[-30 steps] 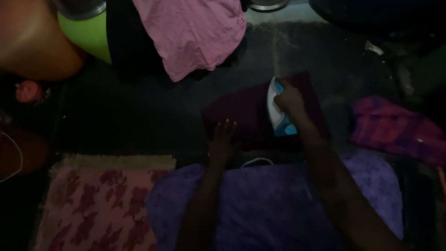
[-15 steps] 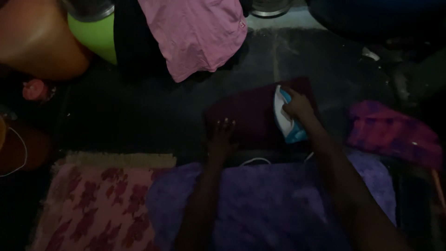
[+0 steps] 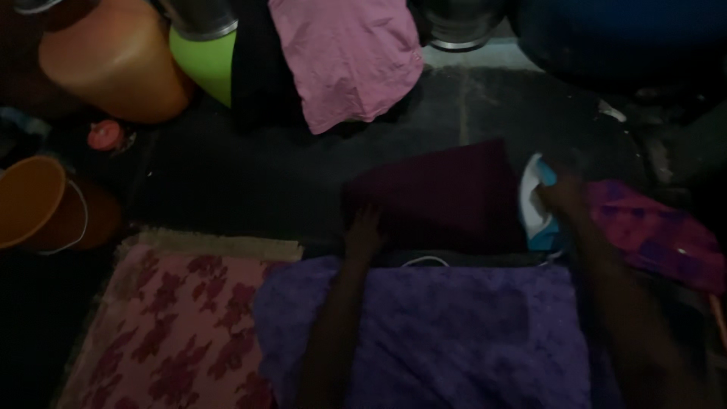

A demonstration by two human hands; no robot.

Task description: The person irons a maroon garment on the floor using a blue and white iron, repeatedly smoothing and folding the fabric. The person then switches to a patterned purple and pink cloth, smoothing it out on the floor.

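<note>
A dark maroon folded cloth (image 3: 443,193) lies on the dark floor ahead of me. My left hand (image 3: 365,231) presses flat on its near left corner, fingers apart. My right hand (image 3: 562,195) grips the handle of a white and blue clothes iron (image 3: 535,208), which sits just off the cloth's right edge. A white cord (image 3: 424,261) shows at the near edge of the cloth. A fluffy purple mat (image 3: 454,326) lies under my forearms.
A pink garment (image 3: 348,57) hangs at the top centre, beside a green container (image 3: 204,60) and orange pots (image 3: 113,57). An orange bucket (image 3: 30,201) stands at left. A pink floral rug (image 3: 166,326) lies at lower left. A magenta cloth (image 3: 655,235) lies at right.
My right hand slid the iron rightwards across the maroon cloth and off its right edge. My left hand stayed on the cloth's near left corner. The view shifted slightly.
</note>
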